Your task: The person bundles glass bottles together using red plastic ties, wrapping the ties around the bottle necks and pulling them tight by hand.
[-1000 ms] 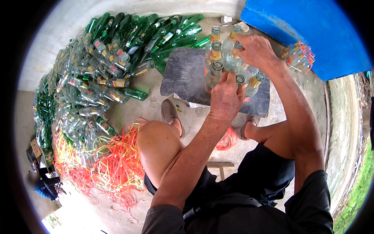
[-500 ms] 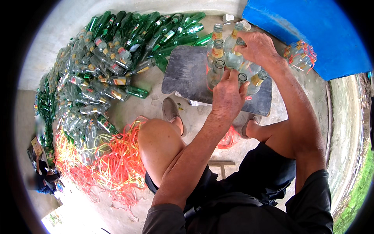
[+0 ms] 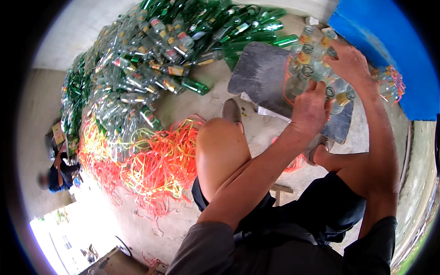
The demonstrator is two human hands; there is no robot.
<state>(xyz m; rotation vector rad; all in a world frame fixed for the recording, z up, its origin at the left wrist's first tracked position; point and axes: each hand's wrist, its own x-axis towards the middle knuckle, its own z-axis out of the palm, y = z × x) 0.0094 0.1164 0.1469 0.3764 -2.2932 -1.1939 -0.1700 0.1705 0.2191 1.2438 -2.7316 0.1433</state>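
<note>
Several clear glass bottles (image 3: 300,81) stand upright in a tight group on a dark board (image 3: 256,68), and an orange-red strap (image 3: 286,85) runs round their left side. My left hand (image 3: 311,109) is closed at the near side of the group, between the bottle necks; its fingertips are hidden, so what it grips does not show. On the far right side my right hand (image 3: 348,63) has its fingers closed at the neck of a glass bottle (image 3: 331,53), whose mouth shows beside the thumb.
A big heap of green and clear bottles (image 3: 160,68) lies on the left. Tangled red and yellow straps (image 3: 156,160) spread below it. A strapped bottle bundle (image 3: 389,85) sits by a blue panel (image 3: 380,41). Another person (image 3: 59,169) is at the far left.
The whole view has shifted, so the bottles, board and heap sit further right in the picture. Both hands stay at the bottle group in nearly the same places.
</note>
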